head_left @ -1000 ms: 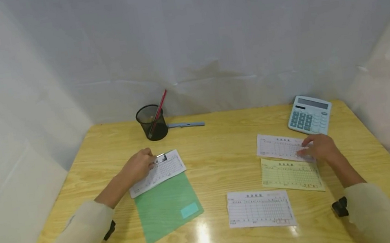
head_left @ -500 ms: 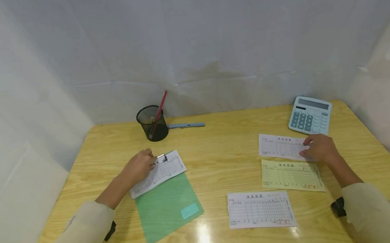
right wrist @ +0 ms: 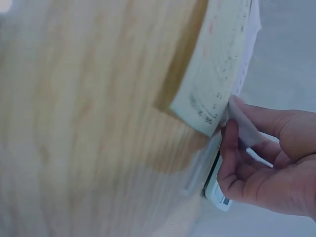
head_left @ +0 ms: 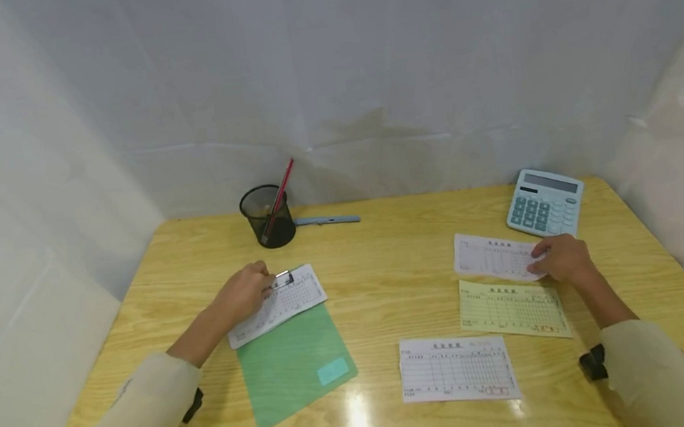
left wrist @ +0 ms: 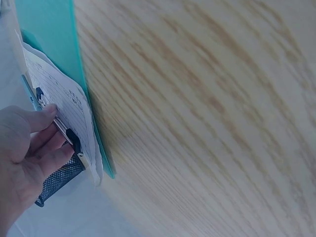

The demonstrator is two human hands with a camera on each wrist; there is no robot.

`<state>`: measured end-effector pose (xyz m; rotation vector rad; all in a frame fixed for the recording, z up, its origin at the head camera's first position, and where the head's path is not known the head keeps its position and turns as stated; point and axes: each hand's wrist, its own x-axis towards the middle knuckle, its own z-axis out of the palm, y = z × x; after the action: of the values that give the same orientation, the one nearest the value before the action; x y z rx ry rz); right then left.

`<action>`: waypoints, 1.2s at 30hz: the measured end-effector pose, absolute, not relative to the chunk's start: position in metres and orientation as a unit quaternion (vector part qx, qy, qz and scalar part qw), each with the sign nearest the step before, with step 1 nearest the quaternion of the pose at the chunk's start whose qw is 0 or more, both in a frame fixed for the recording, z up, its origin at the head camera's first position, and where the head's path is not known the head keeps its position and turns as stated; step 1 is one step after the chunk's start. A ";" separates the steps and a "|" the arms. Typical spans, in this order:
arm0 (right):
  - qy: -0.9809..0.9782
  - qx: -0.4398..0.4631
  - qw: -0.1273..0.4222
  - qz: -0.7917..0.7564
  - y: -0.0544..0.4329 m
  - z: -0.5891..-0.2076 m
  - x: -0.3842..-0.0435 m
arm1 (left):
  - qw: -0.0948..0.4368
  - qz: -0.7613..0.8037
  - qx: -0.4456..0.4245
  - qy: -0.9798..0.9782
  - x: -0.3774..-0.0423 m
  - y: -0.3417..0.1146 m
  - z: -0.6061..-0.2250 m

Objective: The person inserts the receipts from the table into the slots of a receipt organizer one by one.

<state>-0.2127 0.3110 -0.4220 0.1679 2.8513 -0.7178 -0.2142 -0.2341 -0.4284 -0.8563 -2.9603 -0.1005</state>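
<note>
At the left of the head view, my left hand (head_left: 244, 295) grips the metal clip (head_left: 282, 279) of a green clipboard (head_left: 291, 371). White printed forms (head_left: 295, 297) lie on the board; the left wrist view shows my thumb and fingers on the clip (left wrist: 61, 126), which has black ends. At the right, my right hand (head_left: 562, 258) pinches the right end of a white form (head_left: 490, 257). That end bends up between thumb and fingers in the right wrist view. A yellow form (head_left: 511, 308) lies just below it, and another white form (head_left: 456, 369) lies nearer the front.
A light blue calculator (head_left: 544, 202) sits beyond my right hand. Toward the back left stand a black mesh pen cup (head_left: 272, 223) with a red pencil (head_left: 280, 189) and, beside it, a blue pen (head_left: 326, 220). White sheeting (head_left: 327, 100) surrounds the wooden table (head_left: 389, 272).
The white form at the right has shifted slightly right, and its right end now curves up in my right hand. My left hand stays on the clip.
</note>
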 end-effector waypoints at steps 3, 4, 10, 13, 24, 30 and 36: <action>0.963 0.051 0.095 -0.247 0.313 -0.421 -0.213 | 0.026 -0.034 -0.276 -0.960 -0.215 -0.234 -0.428; 0.962 0.050 0.097 -0.250 0.313 -0.421 -0.213 | 0.026 -0.034 -0.274 -0.961 -0.215 -0.234 -0.429; 0.948 0.056 0.101 -0.296 0.310 -0.420 -0.215 | 0.031 -0.037 -0.278 -0.959 -0.215 -0.233 -0.428; 0.940 0.050 0.084 -0.325 0.304 -0.418 -0.214 | 0.034 -0.037 -0.281 -0.958 -0.215 -0.234 -0.429; 0.907 0.007 0.055 -0.419 0.265 -0.403 -0.212 | 0.033 -0.033 -0.282 -0.958 -0.215 -0.233 -0.429; 0.885 -0.053 0.066 -0.457 0.231 -0.399 -0.214 | 0.037 -0.037 -0.284 -0.957 -0.215 -0.233 -0.431; 0.873 -0.090 0.082 -0.473 0.179 -0.400 -0.216 | 0.024 -0.049 -0.274 -0.960 -0.215 -0.233 -0.428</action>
<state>-0.2156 0.1794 -0.3999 -0.2680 2.6073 -1.4140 -0.2146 -0.2332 -0.4283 -0.8473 -2.9707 -0.1505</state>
